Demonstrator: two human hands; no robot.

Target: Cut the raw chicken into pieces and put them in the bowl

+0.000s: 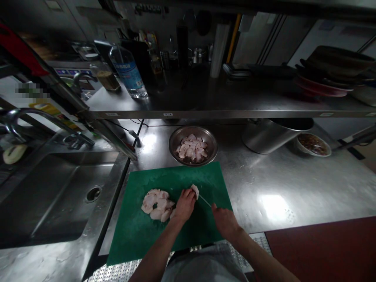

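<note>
On the green cutting board (173,243), my left hand (186,204) presses its curled fingers on a pale piece of raw meat (195,190), which looks like chicken. My right hand (225,221) grips the handle of a knife (205,200); its thin blade lies against that piece, close to my left fingertips. Left of my left hand is a pile of more raw pieces (158,203), partly covered by that hand. A round metal bowl (214,147) holding cut pieces (192,148) stands just behind the board's far edge.
A steel sink (53,196) with a tap (26,111) lies to the left. At the back right are a large metal pot (260,135) and a white bowl of brown food (313,145). A steel shelf (205,113) crosses above the counter, carrying a water bottle (129,72) and stacked pans (329,74).
</note>
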